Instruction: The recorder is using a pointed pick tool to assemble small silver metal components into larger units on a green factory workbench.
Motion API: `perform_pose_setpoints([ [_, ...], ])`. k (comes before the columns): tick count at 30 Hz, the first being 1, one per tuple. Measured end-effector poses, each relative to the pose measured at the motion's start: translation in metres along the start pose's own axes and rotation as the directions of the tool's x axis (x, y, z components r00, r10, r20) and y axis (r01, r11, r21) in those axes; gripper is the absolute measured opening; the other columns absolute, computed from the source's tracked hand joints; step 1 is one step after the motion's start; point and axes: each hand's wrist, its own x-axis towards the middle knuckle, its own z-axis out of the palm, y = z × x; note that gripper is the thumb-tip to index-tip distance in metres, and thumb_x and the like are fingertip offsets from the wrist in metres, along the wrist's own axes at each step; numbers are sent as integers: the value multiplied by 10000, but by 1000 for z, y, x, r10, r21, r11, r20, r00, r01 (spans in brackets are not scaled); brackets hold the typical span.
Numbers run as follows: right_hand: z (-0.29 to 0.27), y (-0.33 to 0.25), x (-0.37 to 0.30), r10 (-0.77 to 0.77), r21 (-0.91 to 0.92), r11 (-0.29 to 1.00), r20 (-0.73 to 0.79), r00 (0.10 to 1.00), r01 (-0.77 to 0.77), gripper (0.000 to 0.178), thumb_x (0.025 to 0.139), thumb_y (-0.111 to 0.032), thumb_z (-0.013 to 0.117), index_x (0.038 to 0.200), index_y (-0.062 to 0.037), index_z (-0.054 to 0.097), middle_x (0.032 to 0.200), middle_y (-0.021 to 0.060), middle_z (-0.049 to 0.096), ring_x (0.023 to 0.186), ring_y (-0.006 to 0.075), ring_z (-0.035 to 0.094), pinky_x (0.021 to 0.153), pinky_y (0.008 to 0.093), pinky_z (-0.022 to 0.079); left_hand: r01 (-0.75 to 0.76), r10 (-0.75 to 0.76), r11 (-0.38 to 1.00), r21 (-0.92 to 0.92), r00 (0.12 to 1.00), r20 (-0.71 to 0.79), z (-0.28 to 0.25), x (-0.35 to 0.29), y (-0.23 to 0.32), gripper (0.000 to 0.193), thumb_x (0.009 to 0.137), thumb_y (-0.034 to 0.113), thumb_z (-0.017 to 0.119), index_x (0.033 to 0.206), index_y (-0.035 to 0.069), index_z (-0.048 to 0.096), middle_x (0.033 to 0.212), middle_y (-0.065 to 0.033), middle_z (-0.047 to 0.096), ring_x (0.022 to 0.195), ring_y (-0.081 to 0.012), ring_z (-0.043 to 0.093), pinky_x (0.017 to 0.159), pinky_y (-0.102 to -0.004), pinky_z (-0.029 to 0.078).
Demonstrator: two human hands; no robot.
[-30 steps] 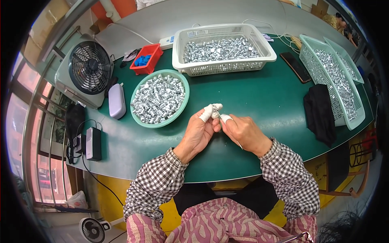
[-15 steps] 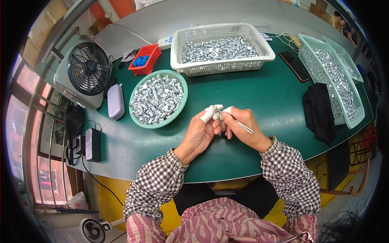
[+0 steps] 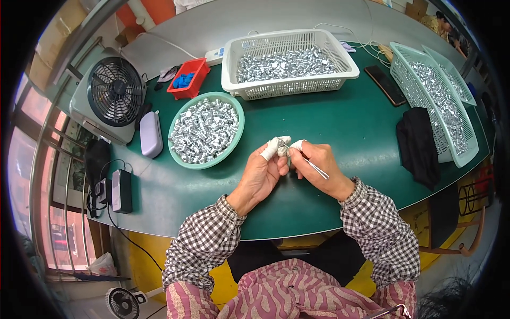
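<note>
1. Green bowl (image 3: 210, 164) heaped with little silvery parts (image 3: 205, 130), on the desk (image 3: 319, 119).
2. White basket (image 3: 297, 87), behind and right of the bowl, has loads more.
3. Left grip (image 3: 261, 167) and right grip (image 3: 325, 166), close together front-right of the bowl; right's pinching a slim silver tool (image 3: 320, 171).
4. Red bin (image 3: 198, 82)'s just behind the bowl.

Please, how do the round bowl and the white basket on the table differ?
The bowl is round and pale green; the basket is rectangular and white. The basket has slotted sides, while the bowl's visible side looks solid. The basket looks larger than the bowl. Both hold many small silvery metal parts.
</note>
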Motion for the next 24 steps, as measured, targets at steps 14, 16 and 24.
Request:
perform_pose_setpoints([
  [14, -3, 7, 8, 252, 728, 648, 73, 965, -224, 182, 896, -125, 521, 988, 29, 546, 879, 111, 612, 719, 141, 607, 621, 256, 522, -10, 10, 1000, -2, 1000, 20, 3, -1, 3, 253, 915, 241, 486, 1030, 18, 517, 826, -1, 531, 637, -48, 457, 530, -188, 406],
  [16, -3, 10, 7, 255, 701, 684, 29, 967, -201, 214, 915, -147, 494, 1008, 41, 540, 869, 114, 611, 707, 145, 606, 626, 262, 525, -32, 32, 999, 33, 999, -21, 6, -3, 3, 250, 914, 242, 489, 1023, 19, 518, 820, 1, 528, 634, -46, 456, 530, -191, 406],
  [24, -5, 9, 7, 334, 754, 649, -166, 928, -99, 228, 947, -180, 426, 928, 26, 522, 875, 136, 609, 676, 150, 604, 630, 280, 528, -42, 42, 999, -4, 998, -47, -4, 0, 5, 241, 918, 218, 487, 1031, 9, 526, 793, -6, 525, 619, -71, 467, 528, -218, 411],
])
